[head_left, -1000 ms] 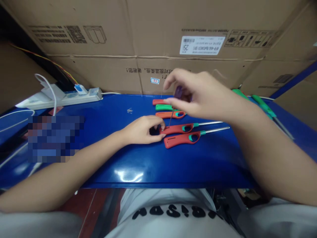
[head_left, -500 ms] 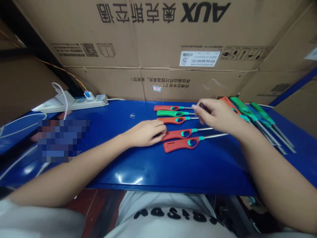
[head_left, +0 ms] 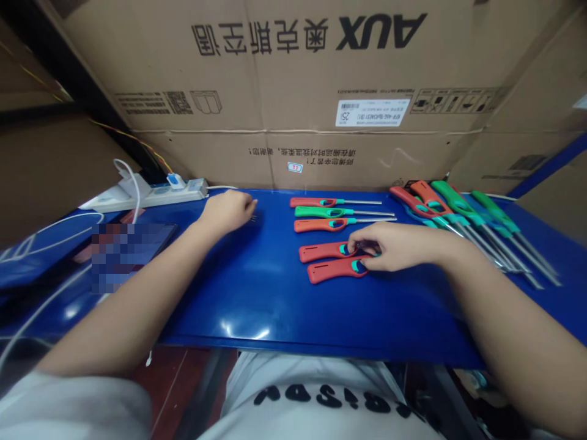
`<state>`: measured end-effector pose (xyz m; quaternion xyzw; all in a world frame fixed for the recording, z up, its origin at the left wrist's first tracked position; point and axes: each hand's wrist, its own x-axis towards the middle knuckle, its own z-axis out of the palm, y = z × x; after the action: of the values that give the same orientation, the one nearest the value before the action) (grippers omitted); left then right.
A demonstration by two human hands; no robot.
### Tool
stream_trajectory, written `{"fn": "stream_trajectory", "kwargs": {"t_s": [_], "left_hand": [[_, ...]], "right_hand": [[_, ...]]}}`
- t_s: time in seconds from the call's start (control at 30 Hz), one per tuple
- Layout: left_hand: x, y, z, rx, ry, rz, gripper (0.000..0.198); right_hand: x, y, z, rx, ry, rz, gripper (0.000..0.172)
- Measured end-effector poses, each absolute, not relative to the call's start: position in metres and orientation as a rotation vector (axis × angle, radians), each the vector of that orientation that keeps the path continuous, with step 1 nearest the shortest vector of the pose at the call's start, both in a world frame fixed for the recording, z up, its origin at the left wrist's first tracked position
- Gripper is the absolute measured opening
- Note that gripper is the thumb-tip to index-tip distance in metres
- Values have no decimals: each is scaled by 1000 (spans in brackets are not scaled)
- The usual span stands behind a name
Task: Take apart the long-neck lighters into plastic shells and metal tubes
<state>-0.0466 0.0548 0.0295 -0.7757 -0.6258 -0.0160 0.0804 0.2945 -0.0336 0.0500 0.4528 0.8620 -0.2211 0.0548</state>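
Observation:
My left hand is closed, its fingertips down at a small pile of thin pin-like pieces, mostly hidden by the hand. Whether a piece is in its pinch I cannot make out. My right hand is curled around a small dark rod-like thing, partly hidden. Its fingertips reach the trigger guards of two red gas lighters, the upper one and the lower one, and cover their metal tubes. Behind them lie a red lighter, a green lighter and an orange lighter, handles to the left.
Several more lighters lie bunched at the right, tubes slanting toward me. A cardboard box stands along the back of the blue table. A power strip with cables and a blurred flat object are at the left.
My left hand has left the red lighter and moved left and back to the small pieces. My right hand has come toward me and left, over the two nearest red lighters.

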Motion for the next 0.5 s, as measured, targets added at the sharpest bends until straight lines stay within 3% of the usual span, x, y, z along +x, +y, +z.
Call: {"fn": "stream_trajectory", "kwargs": {"t_s": [0.23, 0.5], "left_hand": [[-60, 72, 14, -2290, -2070, 28, 43], [-62, 74, 13, -2364, -1944, -220, 38]], "right_hand": [[283, -34, 45, 1370, 2638, -618, 6], [286, -34, 54, 1399, 2737, -444, 15]]}}
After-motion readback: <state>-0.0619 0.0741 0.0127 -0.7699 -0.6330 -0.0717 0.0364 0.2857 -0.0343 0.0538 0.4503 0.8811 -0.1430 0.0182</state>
